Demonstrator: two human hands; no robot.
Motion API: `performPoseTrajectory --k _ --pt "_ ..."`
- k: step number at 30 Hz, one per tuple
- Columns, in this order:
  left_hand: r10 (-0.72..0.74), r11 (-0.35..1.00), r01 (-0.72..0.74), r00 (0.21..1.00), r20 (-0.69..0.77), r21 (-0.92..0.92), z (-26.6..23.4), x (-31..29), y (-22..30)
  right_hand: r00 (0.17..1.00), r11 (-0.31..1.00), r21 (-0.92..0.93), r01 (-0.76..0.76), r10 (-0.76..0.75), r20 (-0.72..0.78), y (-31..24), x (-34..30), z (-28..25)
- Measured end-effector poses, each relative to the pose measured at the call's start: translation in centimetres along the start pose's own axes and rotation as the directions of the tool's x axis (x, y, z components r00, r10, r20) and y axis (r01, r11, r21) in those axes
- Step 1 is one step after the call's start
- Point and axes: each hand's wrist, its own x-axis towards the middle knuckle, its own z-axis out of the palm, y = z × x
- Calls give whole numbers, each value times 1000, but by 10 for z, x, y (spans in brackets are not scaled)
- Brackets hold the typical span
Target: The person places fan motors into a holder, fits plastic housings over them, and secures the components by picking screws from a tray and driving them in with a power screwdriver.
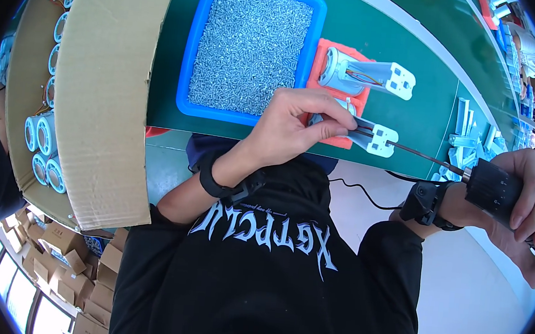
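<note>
**White housing under the driver, second unit waiting**

Cardboard box [105, 89] at left carries round white-and-blue parts. Right of it, blue tray [250, 48] full of small screws on the green counter [405, 125]. Left hand [296, 128] pinches the near white housing [372, 138] on the orange pad [328, 51]. Right hand [519, 195] wrapped tight around a black electric screwdriver [491, 186], bit at that housing. Judgement: fastening in progress; far housing [367, 77] status unclear.

Bright, even daylight fills the fisheye view, with windows glowing overexposed at lower left. Shadows are soft and faint on the green work table [405, 45]. Straight edges bow strongly toward the black circular rim; the centre stays sharp.
</note>
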Motion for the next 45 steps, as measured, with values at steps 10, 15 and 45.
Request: performPoseTrajectory --k 10,15,45 --pt "-23 999 25 999 -34 37 8 1 3 981 993 -79 82 -67 183 25 -3 21" --pt "292 900 -268 956 -20 343 9 2 3 977 994 -83 69 -50 206 24 -3 20" --pt "8 453 -23 1000 22 891 -58 -6 21 842 998 63 29 -59 536 58 1 5"
